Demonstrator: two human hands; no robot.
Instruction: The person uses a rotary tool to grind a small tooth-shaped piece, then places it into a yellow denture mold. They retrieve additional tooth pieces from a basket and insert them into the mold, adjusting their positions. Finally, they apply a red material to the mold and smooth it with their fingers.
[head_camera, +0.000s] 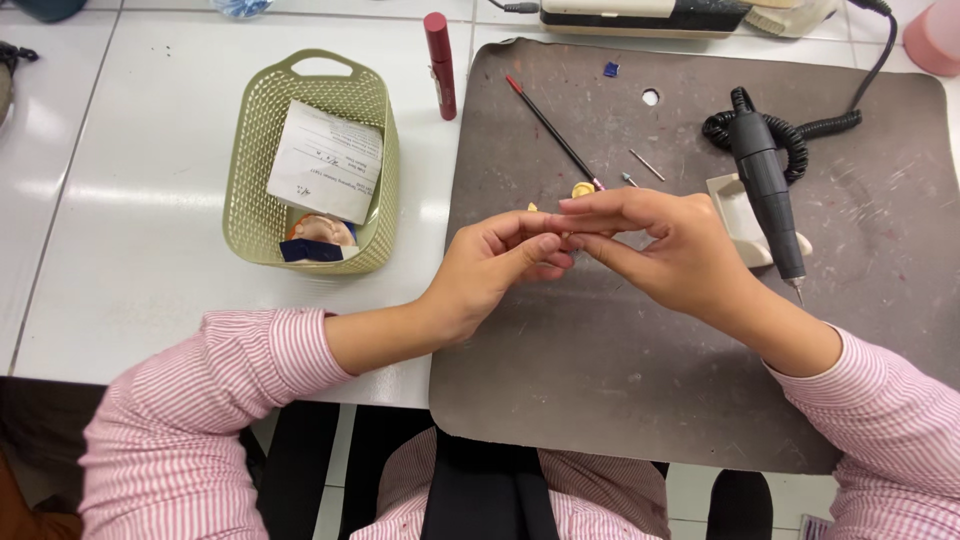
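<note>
Two hands meet over the dark mat (620, 340) on the white worktop (130, 200). Far left sits a green basket (250, 170) with a folded paper (325, 160); a red tube (440, 65) lies beside it. The left hand (490, 275) and right hand (670, 245) pinch a small yellowish piece (532, 208), mostly hidden, both grips closed on it. A brush (550, 125) lies above. The black handpiece (765, 190) rests unused at right, so the work looks mid-way.

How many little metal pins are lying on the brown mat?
2: a longer pin and a short pin, side by side above the hands. More could hide under the hands.
</note>
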